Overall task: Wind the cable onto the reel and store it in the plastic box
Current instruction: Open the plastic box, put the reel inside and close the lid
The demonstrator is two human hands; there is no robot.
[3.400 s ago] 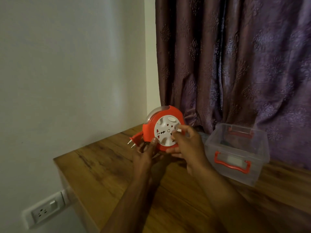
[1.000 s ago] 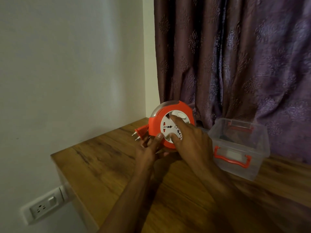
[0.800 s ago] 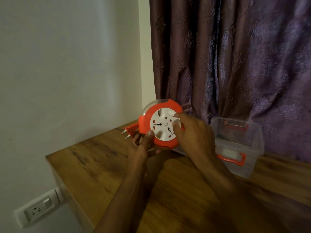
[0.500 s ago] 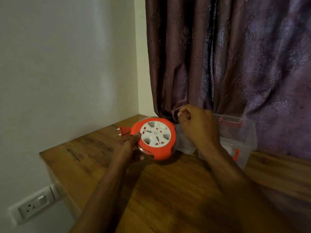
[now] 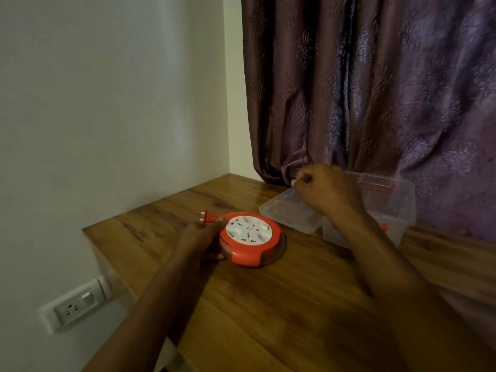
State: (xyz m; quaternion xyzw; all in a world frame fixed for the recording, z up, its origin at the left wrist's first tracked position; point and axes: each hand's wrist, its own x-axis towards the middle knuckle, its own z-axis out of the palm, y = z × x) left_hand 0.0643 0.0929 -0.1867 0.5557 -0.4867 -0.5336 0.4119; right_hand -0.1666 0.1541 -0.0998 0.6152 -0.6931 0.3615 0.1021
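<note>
Orange and white, the cable reel (image 5: pixel 251 238) lies flat on the wooden table (image 5: pixel 281 304), its white socket face up, a little left of the frame's centre. Its orange two-pin plug (image 5: pixel 206 216) sticks out at the reel's upper left. The left hand (image 5: pixel 204 241) grips the reel's left edge, thumb over the rim by the plug. Right of the reel, the clear lid (image 5: pixel 291 214) sits tilted against the clear plastic box (image 5: pixel 386 208), its near edge on the table just beside the reel. The right hand (image 5: pixel 326 189) is curled over the lid's far edge, fingers pinching it. The box stands right of centre against the purple patterned curtain (image 5: pixel 375 89), showing an orange latch (image 5: pixel 375 187) at its far rim. A white wall socket (image 5: pixel 73 308) sits at lower left, below the table's edge.
</note>
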